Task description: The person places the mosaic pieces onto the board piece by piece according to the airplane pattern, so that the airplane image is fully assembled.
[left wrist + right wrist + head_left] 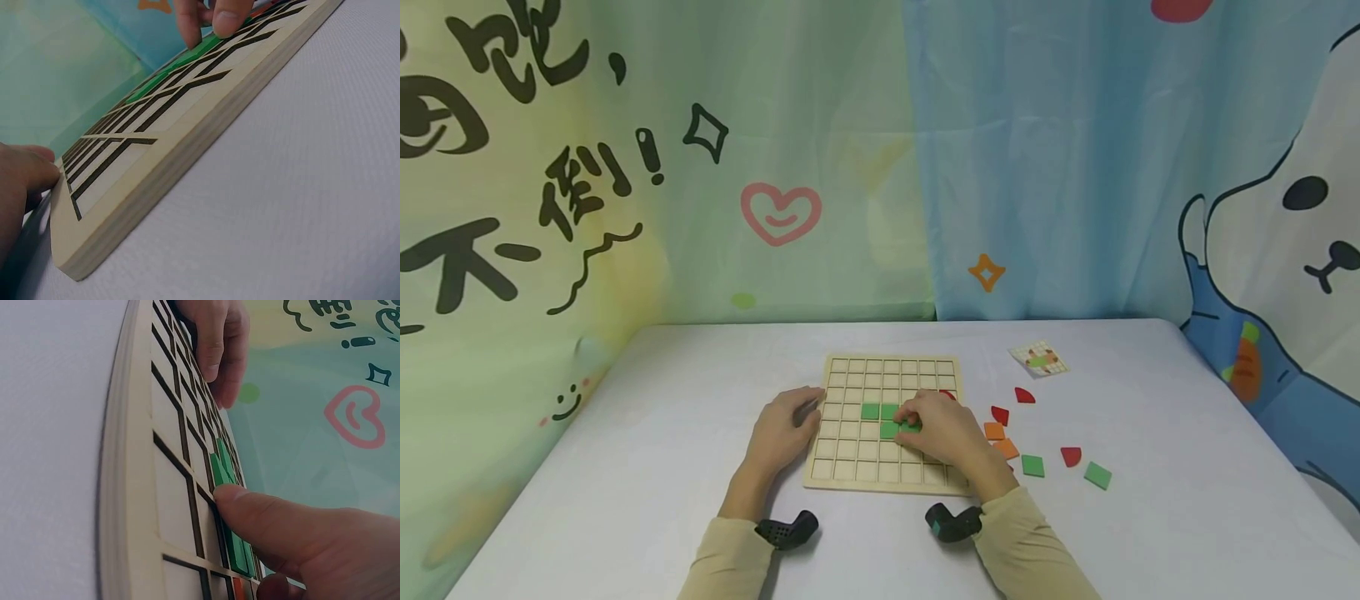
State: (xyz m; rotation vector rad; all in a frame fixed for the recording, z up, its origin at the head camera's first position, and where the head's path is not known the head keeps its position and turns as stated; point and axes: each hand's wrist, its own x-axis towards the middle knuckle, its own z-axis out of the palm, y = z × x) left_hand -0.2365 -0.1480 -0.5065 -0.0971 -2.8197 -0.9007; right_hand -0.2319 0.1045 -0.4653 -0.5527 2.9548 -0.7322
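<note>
A square wooden grid board (850,482) lies on the table with several green square tiles (870,412) in its middle cells. The left hand (782,429) rests against the board's left edge, its fingertips touching the rim; the left wrist view shows these fingers (37,167) at the rim too. Over the board's right half, the right hand (943,425) pinches a green square tile (911,426) between thumb and index finger, low at the grid. In the right wrist view its thumb (234,497) touches green tile edges. Part of a red piece (948,393) shows behind the right hand.
Right of the board lie red quarter-round pieces (1025,396), orange squares (1006,449) and loose green squares (1097,476). A small pattern card (1039,360) lies at the back right. A printed curtain (850,167) hangs behind the white table (1187,517).
</note>
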